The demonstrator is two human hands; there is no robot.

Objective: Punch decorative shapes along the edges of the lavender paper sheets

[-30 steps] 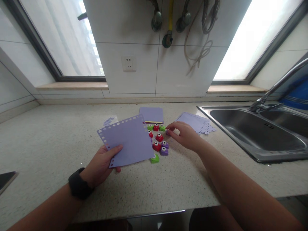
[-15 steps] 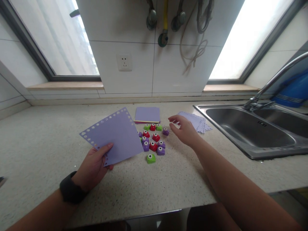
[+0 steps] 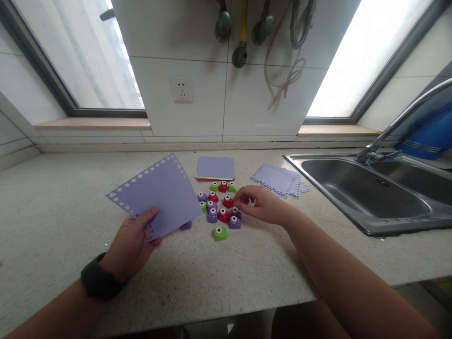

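Observation:
My left hand (image 3: pixel 136 240) pinches the near corner of a purple paper sheet (image 3: pixel 160 193), thumb on top. Small shaped holes line two of the sheet's edges. My right hand (image 3: pixel 259 203) is over the right side of a group of craft punches, fingers curved, with a gap between thumb and fingers. Its fingertips are right beside a red craft punch (image 3: pixel 228 201); whether they touch it I cannot tell. Nearby are purple punches (image 3: pixel 235 222), another red punch (image 3: pixel 223 215) and, in front, a green punch (image 3: pixel 220 233). One purple punch (image 3: pixel 186 225) is partly under the sheet.
A stack of coloured paper (image 3: pixel 215 168) lies behind the punches. Punched purple sheets (image 3: pixel 277 178) are fanned out to its right, beside the steel sink (image 3: pixel 367 188) with its tap (image 3: pixel 369 151). A wall socket (image 3: pixel 181 90) and pipes are above the speckled counter (image 3: pixel 197 278).
My right hand has moved left and nearer, from beside the punched sheets to the red punch, now covering a purple punch. My left hand and its sheet have shifted slightly left.

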